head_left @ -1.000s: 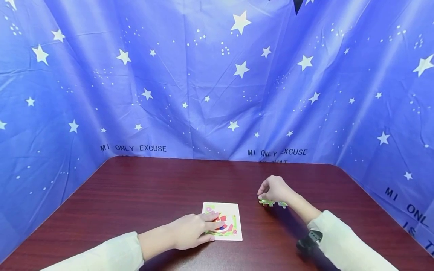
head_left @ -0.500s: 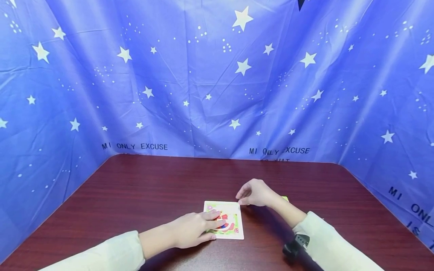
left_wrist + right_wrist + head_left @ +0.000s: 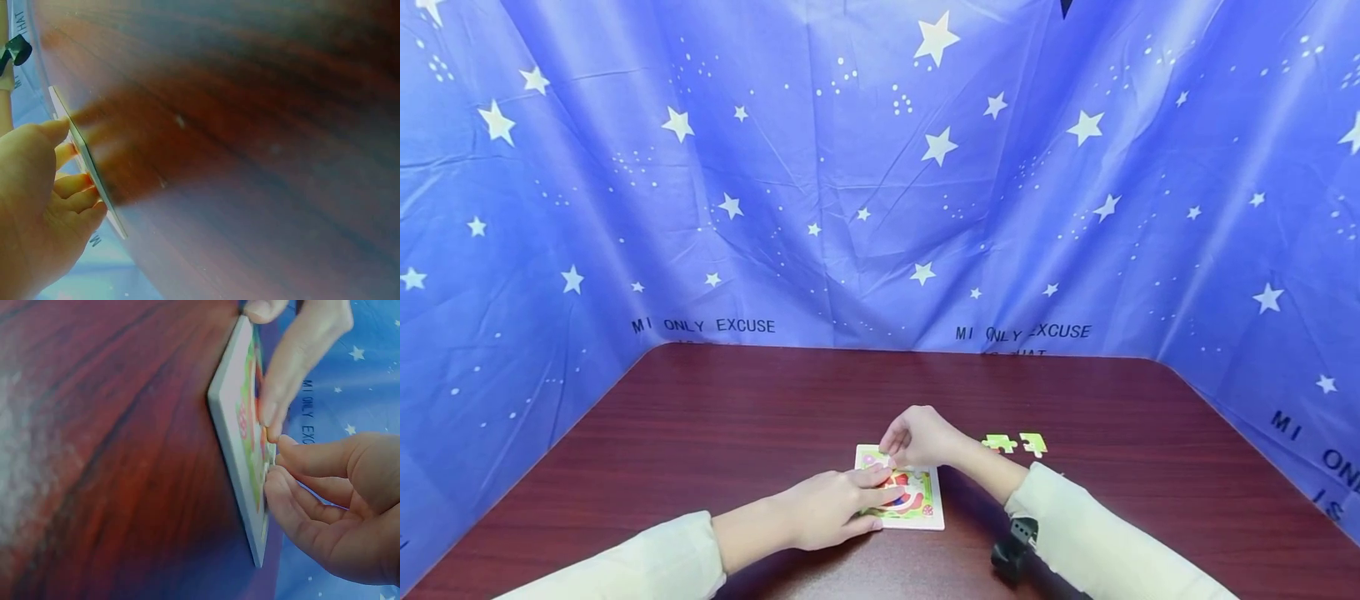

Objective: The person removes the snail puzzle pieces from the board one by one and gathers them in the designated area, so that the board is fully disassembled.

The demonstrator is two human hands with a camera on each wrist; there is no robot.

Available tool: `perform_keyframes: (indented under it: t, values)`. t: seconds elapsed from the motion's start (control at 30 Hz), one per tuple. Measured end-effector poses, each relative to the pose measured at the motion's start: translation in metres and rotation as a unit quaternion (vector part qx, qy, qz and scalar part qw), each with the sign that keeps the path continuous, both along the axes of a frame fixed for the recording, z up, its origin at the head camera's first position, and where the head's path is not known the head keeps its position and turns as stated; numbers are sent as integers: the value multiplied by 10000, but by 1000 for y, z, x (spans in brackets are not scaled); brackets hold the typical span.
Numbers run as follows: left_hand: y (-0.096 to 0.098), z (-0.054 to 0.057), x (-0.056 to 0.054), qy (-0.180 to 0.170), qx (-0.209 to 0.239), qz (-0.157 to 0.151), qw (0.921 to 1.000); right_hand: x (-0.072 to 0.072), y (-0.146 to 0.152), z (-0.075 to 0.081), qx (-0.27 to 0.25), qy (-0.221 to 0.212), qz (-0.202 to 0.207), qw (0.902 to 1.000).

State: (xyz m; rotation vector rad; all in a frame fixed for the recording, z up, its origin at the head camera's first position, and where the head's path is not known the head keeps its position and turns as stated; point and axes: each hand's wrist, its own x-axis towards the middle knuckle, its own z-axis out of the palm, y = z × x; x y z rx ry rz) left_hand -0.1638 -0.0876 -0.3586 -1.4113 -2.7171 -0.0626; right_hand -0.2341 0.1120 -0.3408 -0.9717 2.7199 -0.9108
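A square jigsaw puzzle (image 3: 936, 510) with a white frame and a green, red and pink picture lies on the table. My left hand (image 3: 829, 510) rests on its left part, fingers stretched across the picture and covering some of it. Over the upper part of the puzzle, my right hand (image 3: 921, 435) pinches a small puzzle piece (image 3: 271, 451) between thumb and fingers; most of that piece is hidden. In the right wrist view its fingertips are close over the picture, beside the left fingers. In the left wrist view, the left thumb sits at the frame's edge.
Loose green puzzle pieces (image 3: 1033, 443) lie right of the puzzle, partly behind the right forearm. The dark red wooden table (image 3: 760, 408) is bordered by a blue curtain (image 3: 850, 167) with white stars. A black device is strapped to the right wrist (image 3: 1017, 546).
My right hand has moved left from the loose pieces to above the puzzle, carrying a piece. More of the loose pieces shows now. The left hand stays on the puzzle.
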Motion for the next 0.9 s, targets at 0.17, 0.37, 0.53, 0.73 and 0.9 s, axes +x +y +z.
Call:
perform_keyframes:
  t: [0.17, 0.37, 0.53, 0.73, 0.9]
  values:
    - [-1, 2, -2, -531, 356, 90, 9979, -2, -4, 1, 60, 126, -29, 9999]
    - [-2, 4, -2, -797, 704, 33, 9943, -2, -7, -3, -31, 74, -185, 9998]
    - [-1, 6, -2, -618, 517, 75, 9967, -1, -10, -5, -131, 10, -271, 9995]
    - [-4, 7, -1, -553, 336, 128, 9978, -2, -12, -5, -165, 62, -225, 9996]
    - [-8, 2, 0, -119, -11, -62, 9999, 0, -7, -6, -190, 7, -377, 9991]
